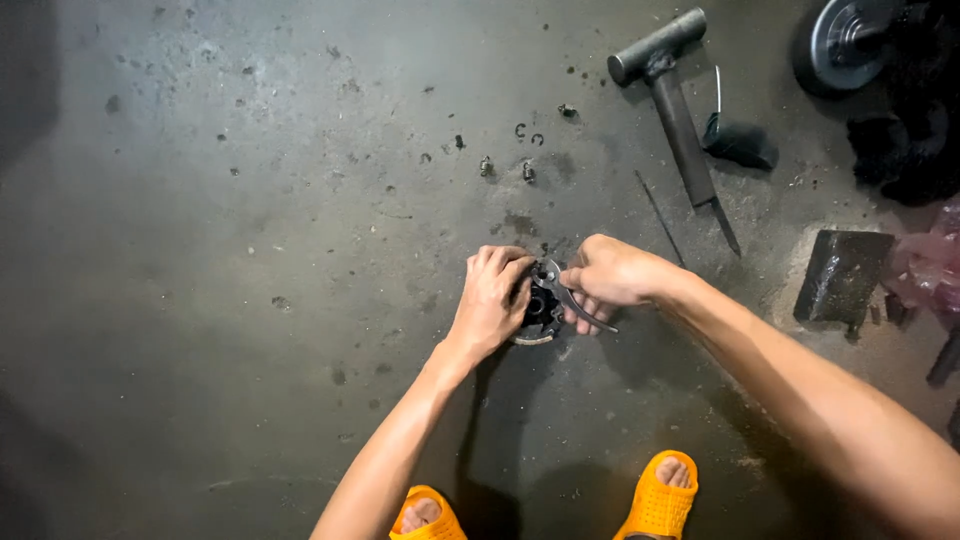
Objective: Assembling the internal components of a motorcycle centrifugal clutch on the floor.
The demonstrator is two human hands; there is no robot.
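On stained grey concrete floor (250,200), left hand (492,300) clamped over round black metal part (540,312), right hand (605,275) gripping steel pliers (565,295) whose tips, judging by oily surfaces, could slip and nick fingers.

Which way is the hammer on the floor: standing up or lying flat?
Lying flat. The hammer rests lengthwise on the concrete floor, head and handle both down, beyond the right hand.
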